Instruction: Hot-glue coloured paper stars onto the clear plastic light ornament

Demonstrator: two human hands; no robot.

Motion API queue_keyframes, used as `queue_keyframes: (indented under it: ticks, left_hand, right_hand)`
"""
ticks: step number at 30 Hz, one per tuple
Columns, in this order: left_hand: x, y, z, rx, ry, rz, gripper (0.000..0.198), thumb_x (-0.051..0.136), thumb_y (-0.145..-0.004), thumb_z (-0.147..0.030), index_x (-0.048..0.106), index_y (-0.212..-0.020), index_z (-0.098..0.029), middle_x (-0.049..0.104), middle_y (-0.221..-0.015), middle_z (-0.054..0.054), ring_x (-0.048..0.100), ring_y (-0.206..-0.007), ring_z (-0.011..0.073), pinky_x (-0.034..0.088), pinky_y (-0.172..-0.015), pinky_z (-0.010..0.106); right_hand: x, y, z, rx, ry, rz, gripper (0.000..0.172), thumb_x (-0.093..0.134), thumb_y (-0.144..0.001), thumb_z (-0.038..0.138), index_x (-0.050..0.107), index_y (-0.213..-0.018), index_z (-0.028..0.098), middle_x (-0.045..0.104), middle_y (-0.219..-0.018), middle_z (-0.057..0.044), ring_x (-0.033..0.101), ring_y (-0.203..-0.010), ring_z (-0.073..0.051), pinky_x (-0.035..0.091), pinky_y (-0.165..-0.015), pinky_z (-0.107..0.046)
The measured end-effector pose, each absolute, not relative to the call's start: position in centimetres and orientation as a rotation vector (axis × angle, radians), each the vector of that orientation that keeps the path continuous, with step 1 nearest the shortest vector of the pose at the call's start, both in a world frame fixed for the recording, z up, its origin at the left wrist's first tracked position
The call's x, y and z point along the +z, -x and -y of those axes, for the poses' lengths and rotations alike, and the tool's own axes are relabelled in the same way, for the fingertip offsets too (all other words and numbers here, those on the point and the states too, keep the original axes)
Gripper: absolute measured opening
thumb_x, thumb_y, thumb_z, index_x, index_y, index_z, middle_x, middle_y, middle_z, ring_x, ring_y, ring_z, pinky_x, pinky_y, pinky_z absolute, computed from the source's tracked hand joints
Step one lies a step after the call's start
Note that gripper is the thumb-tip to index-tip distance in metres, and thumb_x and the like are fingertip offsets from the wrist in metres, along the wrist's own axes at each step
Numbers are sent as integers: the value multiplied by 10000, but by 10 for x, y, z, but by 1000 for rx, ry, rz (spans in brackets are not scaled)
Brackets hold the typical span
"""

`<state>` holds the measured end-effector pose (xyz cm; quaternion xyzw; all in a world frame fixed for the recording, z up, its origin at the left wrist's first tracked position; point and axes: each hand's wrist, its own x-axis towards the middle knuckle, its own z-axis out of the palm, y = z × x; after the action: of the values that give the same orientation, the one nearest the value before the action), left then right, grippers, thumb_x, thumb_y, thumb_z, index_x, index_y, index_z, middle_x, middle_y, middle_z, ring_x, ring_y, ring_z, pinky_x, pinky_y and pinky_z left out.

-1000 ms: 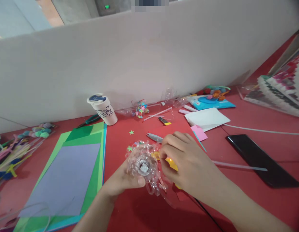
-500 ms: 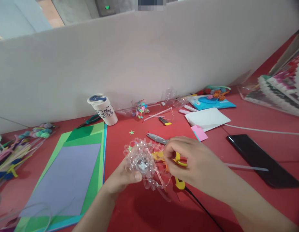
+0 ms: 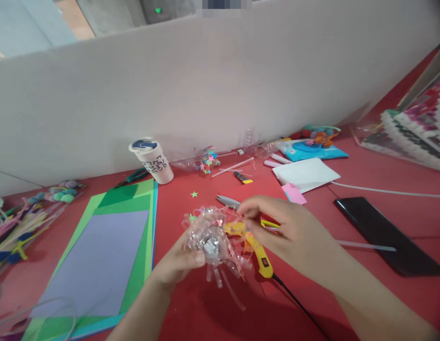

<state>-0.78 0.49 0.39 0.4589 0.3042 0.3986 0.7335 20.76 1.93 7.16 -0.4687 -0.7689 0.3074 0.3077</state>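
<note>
My left hand point(image 3: 182, 258) is closed around a clear plastic ornament point(image 3: 210, 239) with looped transparent strips and a small pale piece at its middle. Thin clear and pinkish strips dangle from its right side. My right hand point(image 3: 277, 227) is just right of the ornament, thumb and forefinger pinched near a fine strand; what lies between the fingertips is too small to make out. Beneath that hand a yellow glue gun point(image 3: 261, 258) with a black cord lies on the table. Scissors point(image 3: 227, 202) lie behind, their handles partly hidden by my right hand.
Left lie stacked green and lilac paper sheets point(image 3: 95, 260). A white cup point(image 3: 153, 161) stands near the white partition point(image 3: 220, 85). A cutter knife point(image 3: 242, 177), star-covered ball point(image 3: 208, 160), white card point(image 3: 307, 174), blue packet point(image 3: 314, 150) and black phone point(image 3: 383, 234) are farther right.
My right hand has shifted slightly, its fingertips moving up and left, uncovering more of the glue gun. The ornament has turned a little in my left hand, and its strips hang differently.
</note>
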Motion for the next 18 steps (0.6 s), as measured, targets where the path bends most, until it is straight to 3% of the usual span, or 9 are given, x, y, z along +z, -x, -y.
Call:
queue_keyframes:
  ticks: [4,9,13,18]
  left_hand:
    - [9,8,-7,956,-958,-616,838,743,-636,-454,422,-1370,-206,651,-857,51,551,-608,143,429,-602,279]
    - [9,11,-7,951,-939,-623,833,763,-630,-455,443,-1360,-211,655,-776,35,563,-605,152,418,-569,260]
    - [7,11,-6,906,-1004,-597,810,774,-643,-455,452,-1355,-239,664,-857,42,578,-639,140,456,-615,258]
    - [3,7,-6,959,-1073,-600,837,742,-658,-524,433,-1371,-213,665,-943,81,603,-702,176,511,-724,344]
  right_hand:
    - [72,-211,-22,921,1240,2020,102,496,-886,227,586,-843,246,668,-795,20,625,-733,-123,488,-629,-215]
    - [70,-214,-24,1006,1226,2001,88,528,-867,197,593,-850,254,671,-840,27,627,-769,-119,493,-659,-210]
    - [70,-214,-25,1050,1186,1977,96,530,-855,185,597,-865,252,667,-856,29,625,-792,-115,489,-679,-208]
    - [64,-215,-31,971,1264,2032,98,507,-830,146,564,-831,226,646,-807,20,595,-696,-116,468,-624,-225]
